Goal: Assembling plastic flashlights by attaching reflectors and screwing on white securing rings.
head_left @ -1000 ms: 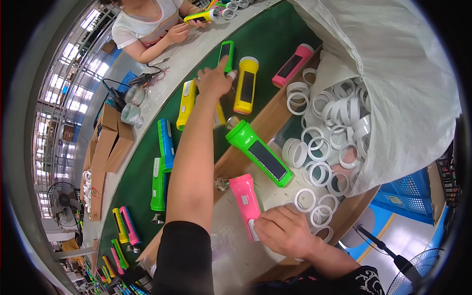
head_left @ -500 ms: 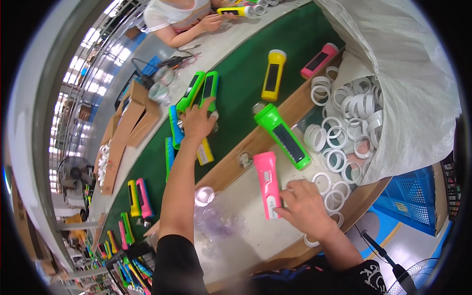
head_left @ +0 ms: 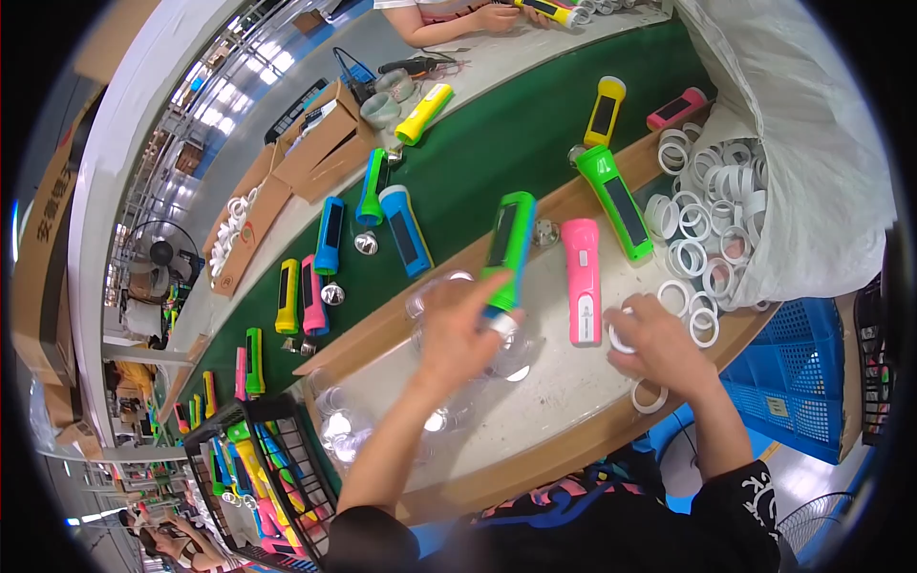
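Observation:
My left hand (head_left: 457, 334) is closed round the lower end of a green flashlight (head_left: 512, 234) with a dark panel, lifted over the light worktop (head_left: 554, 382). A shiny round reflector (head_left: 503, 327) shows at its lower end, by my fingers. My right hand (head_left: 661, 346) pinches a white ring (head_left: 621, 330) at the worktop's right side. Between the hands lies a pink flashlight (head_left: 584, 282), its switch side up. Beyond it a second green flashlight (head_left: 616, 205) leans across the wooden edge. Clear round lenses (head_left: 437, 420) lie partly behind my left forearm.
White rings (head_left: 702, 220) spill from a whitish sack (head_left: 812, 162) on the right. Several coloured flashlights lie on the green belt (head_left: 468, 153), including a blue one (head_left: 406, 229). A black basket (head_left: 258, 477) of flashlights stands lower left. Across the belt, a person's hand (head_left: 497, 17) holds a yellow flashlight.
My left hand has come back from the belt with a green flashlight. My right hand has moved from beside the pink flashlight's end onto a white ring. The whole view has shifted.

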Available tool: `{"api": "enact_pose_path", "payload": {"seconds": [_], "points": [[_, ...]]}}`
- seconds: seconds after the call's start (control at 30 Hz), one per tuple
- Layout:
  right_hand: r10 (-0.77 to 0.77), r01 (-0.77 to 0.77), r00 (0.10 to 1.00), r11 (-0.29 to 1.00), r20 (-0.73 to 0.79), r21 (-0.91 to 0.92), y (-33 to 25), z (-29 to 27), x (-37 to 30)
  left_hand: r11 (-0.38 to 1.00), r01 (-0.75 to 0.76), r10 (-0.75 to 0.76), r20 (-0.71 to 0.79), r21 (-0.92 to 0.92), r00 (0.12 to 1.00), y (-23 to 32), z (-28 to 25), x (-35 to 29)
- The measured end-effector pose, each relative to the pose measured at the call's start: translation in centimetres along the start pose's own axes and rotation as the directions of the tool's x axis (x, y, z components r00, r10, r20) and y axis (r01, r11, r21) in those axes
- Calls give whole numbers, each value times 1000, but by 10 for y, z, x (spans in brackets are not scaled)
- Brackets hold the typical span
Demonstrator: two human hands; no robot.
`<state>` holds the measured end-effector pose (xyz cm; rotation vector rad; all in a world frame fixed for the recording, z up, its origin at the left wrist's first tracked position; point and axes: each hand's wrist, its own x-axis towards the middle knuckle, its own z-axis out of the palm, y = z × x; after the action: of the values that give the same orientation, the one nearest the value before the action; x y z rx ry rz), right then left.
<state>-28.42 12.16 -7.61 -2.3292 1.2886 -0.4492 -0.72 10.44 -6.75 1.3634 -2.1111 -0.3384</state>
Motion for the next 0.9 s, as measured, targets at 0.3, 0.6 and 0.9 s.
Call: {"api": "enact_pose_path", "payload": {"seconds": [0.3,0.6,0.9], "points": [[336,-207,929,124,156,970,-39,-2,22,993,-82,98,211,-86,972,1,22,-22],[281,-79,957,28,68,996,-55,32,25,950,-11,-109,364,312,925,-39,3,8],[179,-108,984,514,16,851,-61,39,46,953,-39,-59,310,301,949,-45,-11,-15]]}}
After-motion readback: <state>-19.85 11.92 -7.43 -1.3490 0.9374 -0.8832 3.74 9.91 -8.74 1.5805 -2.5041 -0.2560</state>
